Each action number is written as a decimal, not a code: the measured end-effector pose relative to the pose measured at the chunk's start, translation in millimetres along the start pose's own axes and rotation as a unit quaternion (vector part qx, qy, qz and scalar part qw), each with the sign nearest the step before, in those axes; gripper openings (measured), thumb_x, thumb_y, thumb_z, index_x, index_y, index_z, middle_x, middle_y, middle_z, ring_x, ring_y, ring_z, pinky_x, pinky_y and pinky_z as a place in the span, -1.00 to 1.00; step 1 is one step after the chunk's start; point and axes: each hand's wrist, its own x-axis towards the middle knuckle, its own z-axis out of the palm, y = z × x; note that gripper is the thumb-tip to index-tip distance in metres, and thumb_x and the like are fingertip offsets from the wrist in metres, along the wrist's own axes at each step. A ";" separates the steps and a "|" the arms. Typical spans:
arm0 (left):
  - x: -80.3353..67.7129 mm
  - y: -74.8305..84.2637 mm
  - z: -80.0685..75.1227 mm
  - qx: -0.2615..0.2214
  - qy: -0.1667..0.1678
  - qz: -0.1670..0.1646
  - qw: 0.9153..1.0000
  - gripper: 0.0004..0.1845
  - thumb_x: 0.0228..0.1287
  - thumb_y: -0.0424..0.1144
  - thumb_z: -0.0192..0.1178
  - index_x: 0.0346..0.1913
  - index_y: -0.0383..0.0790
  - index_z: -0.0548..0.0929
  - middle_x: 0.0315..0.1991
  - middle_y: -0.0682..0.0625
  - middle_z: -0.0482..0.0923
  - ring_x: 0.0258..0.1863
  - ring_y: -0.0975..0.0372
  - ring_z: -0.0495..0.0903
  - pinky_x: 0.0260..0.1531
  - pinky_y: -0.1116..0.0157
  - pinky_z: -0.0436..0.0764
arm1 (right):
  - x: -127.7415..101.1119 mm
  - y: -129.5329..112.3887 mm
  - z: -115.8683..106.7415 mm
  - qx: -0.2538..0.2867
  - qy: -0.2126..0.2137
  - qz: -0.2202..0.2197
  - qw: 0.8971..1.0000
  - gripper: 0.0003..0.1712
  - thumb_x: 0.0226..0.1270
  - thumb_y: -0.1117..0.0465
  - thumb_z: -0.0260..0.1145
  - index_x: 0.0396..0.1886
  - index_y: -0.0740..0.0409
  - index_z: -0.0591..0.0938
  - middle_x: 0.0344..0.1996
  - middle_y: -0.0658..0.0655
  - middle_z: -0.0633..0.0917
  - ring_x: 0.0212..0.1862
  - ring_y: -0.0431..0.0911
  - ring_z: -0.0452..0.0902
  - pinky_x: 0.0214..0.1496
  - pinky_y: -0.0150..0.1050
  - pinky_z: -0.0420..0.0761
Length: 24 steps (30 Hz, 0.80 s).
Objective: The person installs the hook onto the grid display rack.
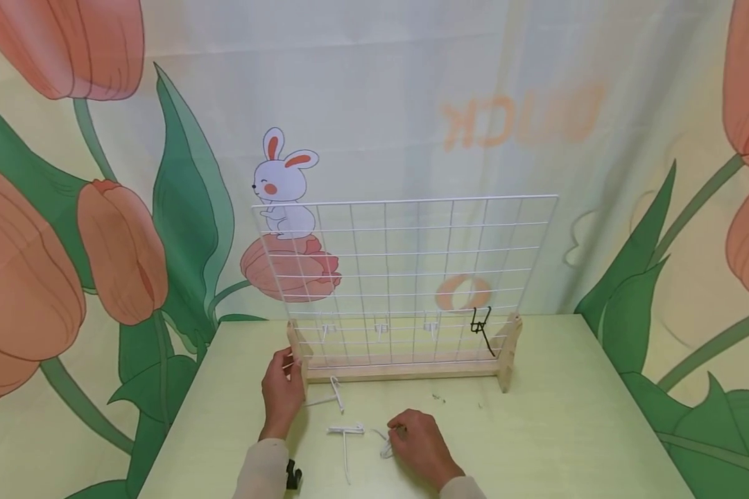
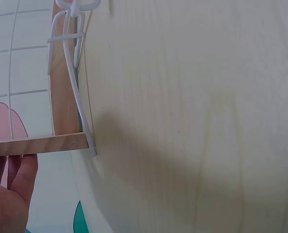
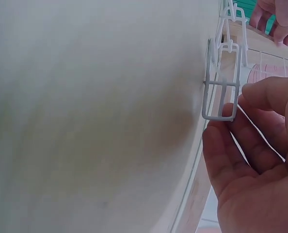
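Note:
A white wire grid panel (image 1: 401,277) stands in a wooden base with two side uprights. My left hand (image 1: 282,391) is at the left upright (image 1: 297,357); in the left wrist view its fingers (image 2: 25,172) touch the wood with their tips. My right hand (image 1: 421,443) is low over the table, with thumb and fingertips at the rectangular end of a white wire hook (image 3: 222,99), which they pinch. Two other white hooks lie between the hands: one hook (image 1: 345,431) on the table and another hook (image 1: 335,395) by the base.
Several white hooks (image 1: 381,327) hang in a row low on the grid. A black hook (image 1: 479,326) hangs at its right end. Small green bits (image 1: 438,398) lie on the table (image 1: 574,430). Behind is a curtain (image 1: 374,104) printed with tulips and a rabbit.

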 end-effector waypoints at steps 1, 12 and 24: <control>-0.2 -0.1 0.1 0.001 0.000 0.000 1.000 -0.68 0.57 -0.32 0.20 0.29 -0.27 0.57 0.10 -0.30 0.70 0.07 -0.15 0.76 0.11 -0.14 0.71 | -1.1 0.2 -0.8 0.001 -0.001 0.001 1.000 -0.90 0.29 0.29 0.49 -0.21 0.09 0.85 -0.25 -0.05 0.84 -0.11 -0.10 0.78 0.01 -0.15 0.76; 0.5 -2.6 -0.6 0.001 -0.015 -0.007 1.000 -0.65 0.61 -0.26 0.18 0.33 -0.26 0.54 0.15 -0.29 0.67 0.11 -0.15 0.74 0.15 -0.14 0.69 | -13.2 5.6 -6.7 0.034 -0.031 0.012 0.999 -0.91 0.34 0.28 0.49 -0.21 0.09 0.85 -0.34 -0.13 0.78 -0.32 -0.39 0.58 -0.28 -0.38 0.63; 1.0 -3.9 -0.1 0.007 -0.019 -0.009 1.000 -0.64 0.62 -0.25 0.17 0.35 -0.24 0.53 0.17 -0.28 0.66 0.13 -0.15 0.73 0.14 -0.14 0.69 | -25.8 1.2 -8.7 0.123 -0.095 0.038 0.987 -0.91 0.38 0.22 0.48 -0.19 0.11 0.83 -0.33 -0.12 0.76 -0.33 -0.39 0.57 -0.30 -0.38 0.61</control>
